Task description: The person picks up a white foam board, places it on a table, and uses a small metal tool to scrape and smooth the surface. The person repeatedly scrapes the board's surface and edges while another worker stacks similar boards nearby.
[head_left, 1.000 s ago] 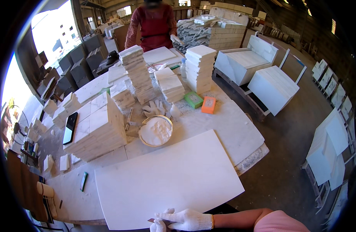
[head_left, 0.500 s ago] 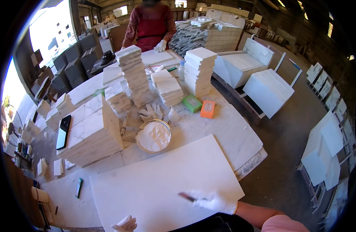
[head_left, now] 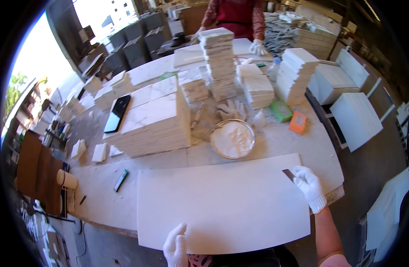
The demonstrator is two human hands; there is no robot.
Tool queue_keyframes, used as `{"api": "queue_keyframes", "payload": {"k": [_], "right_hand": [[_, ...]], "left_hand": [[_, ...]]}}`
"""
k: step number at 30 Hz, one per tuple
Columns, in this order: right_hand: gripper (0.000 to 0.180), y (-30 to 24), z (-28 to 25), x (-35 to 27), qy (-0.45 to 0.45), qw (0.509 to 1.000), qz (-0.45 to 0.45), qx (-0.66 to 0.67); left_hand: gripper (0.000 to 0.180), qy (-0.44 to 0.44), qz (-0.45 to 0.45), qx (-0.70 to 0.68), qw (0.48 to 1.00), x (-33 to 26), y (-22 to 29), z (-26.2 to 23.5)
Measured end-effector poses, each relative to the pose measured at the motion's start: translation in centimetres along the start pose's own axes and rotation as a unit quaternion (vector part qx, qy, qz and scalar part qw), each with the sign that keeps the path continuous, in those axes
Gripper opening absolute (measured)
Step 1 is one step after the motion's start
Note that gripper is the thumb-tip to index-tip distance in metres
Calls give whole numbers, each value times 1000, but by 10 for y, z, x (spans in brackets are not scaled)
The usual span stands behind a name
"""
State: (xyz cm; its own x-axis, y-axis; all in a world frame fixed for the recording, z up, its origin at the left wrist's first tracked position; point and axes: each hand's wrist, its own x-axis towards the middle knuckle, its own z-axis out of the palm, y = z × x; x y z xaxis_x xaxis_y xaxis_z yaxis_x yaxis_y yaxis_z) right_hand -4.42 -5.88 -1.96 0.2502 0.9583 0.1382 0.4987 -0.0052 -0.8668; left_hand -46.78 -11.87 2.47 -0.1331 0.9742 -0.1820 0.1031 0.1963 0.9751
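A large white stone slab lies in front of me on the worktable. My right hand, in a white knit glove, is at the slab's right end, its fingers closed on a small flat dark scraper blade. The blade's free end points left over the slab. At the slab's near edge, left of its middle, is my gloved left hand. Its thumb and fingers are apart and nothing shows between them. Beyond the slab stands a round bowl of white paste or powder.
Stacked marble tiles rise behind the bowl. A phone lies on a marble block stack at left. Green and orange boxes sit right of loose gloves. A co-worker in a red apron stands across the table.
The view has swung left. My right hand has gone from the slab's near right part to its right end, still holding the blade. More of my left hand shows now.
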Motion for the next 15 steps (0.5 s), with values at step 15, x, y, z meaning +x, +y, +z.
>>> {"api": "queue_keyframes", "payload": {"k": [15], "right_hand": [[8,-22,64,-1,-189,978,-82,-25]], "left_hand": [[68,-167,351,472,791,113,-25,94]]}}
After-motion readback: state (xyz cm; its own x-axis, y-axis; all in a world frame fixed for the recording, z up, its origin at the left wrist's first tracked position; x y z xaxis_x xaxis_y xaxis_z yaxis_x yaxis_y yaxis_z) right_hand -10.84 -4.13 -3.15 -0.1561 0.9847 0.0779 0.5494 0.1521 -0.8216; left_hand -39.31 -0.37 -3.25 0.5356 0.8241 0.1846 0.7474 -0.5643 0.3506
